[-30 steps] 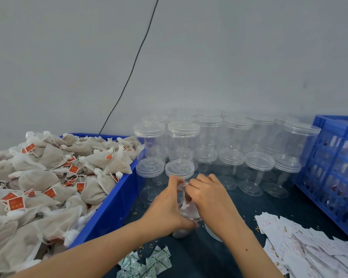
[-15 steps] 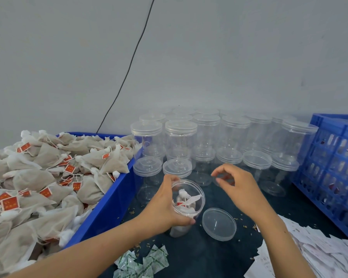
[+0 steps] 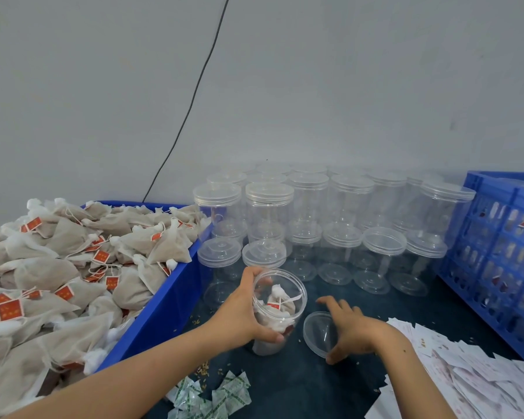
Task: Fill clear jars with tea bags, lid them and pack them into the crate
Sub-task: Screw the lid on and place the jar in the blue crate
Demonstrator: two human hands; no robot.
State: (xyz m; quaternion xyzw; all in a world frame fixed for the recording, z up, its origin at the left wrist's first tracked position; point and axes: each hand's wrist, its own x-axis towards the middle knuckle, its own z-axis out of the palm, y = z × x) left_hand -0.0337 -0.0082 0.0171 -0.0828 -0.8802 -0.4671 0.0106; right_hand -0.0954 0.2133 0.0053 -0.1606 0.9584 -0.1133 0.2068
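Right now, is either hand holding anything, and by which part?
The left hand grips the open jar of tea bags round its side wall. The right hand is closing on the loose lid at its rim, not yet lifting it.

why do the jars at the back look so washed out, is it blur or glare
Head view: soft, even light with no hard shadows or glare; the clear empty jars fade into the pale wall behind. Wide-angle distortion bows the blue crate at the right edge. The held jar stays fairly sharp.

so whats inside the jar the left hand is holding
The open jar holds beige tea bags with a red tag and white string on top. The left hand covers its near side, so the count is unclear. The lid lies beside it.
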